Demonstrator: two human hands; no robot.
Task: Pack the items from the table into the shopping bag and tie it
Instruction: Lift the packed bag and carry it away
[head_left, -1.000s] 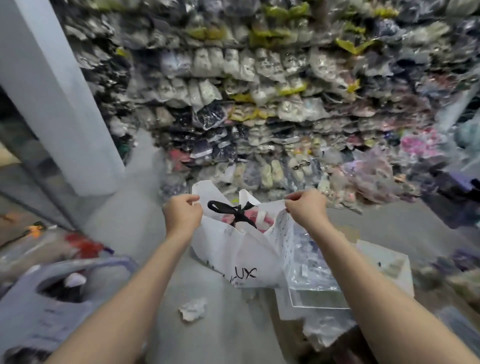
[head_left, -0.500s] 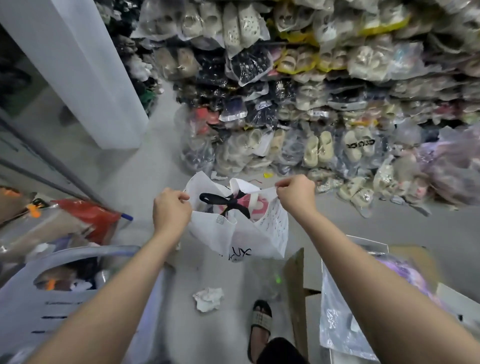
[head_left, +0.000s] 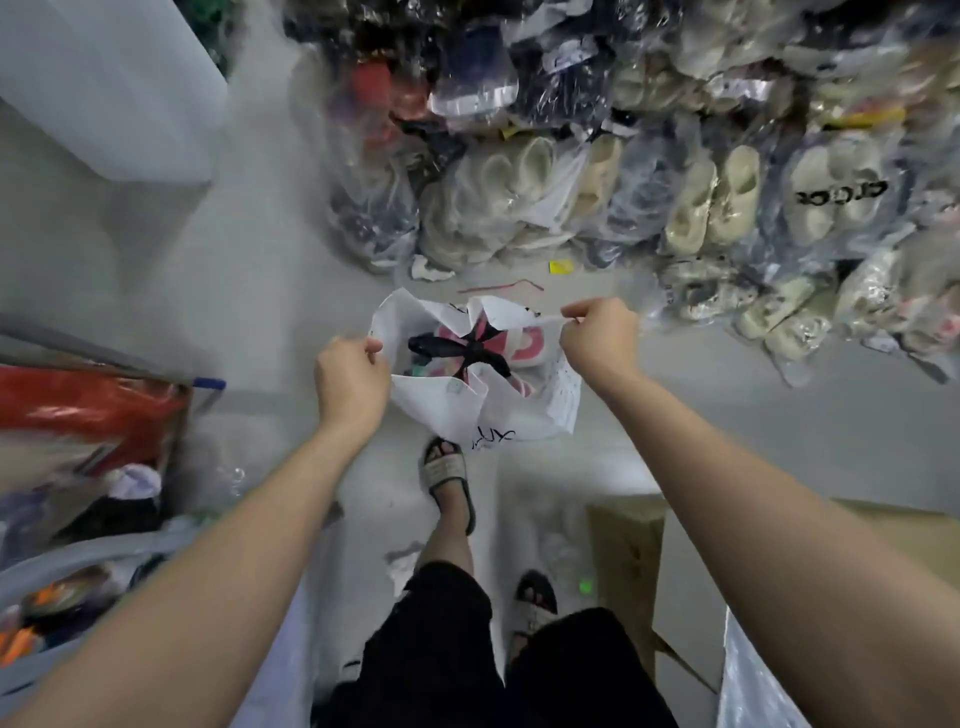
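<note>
A white shopping bag (head_left: 447, 410) with black lettering hangs in the air in front of me, above the grey floor. My left hand (head_left: 351, 383) pinches the bag's left rim and my right hand (head_left: 600, 340) pinches the right rim, holding the mouth apart. A black ribbon (head_left: 457, 351) is tied in a bow across the opening. Pink and white items (head_left: 524, 343) show inside the bag under the bow.
Stacks of shoes in clear plastic bags (head_left: 701, 197) fill the wall ahead and to the right. A white pillar (head_left: 104, 88) stands at far left. A box with a red bag (head_left: 88, 410) is at left, a cardboard box (head_left: 628, 566) at lower right. My sandalled feet (head_left: 447, 478) stand below.
My view has tilted down, so my legs and feet now show. The bag has come off the table and hangs over the floor; both hands keep their grip on its rim.
</note>
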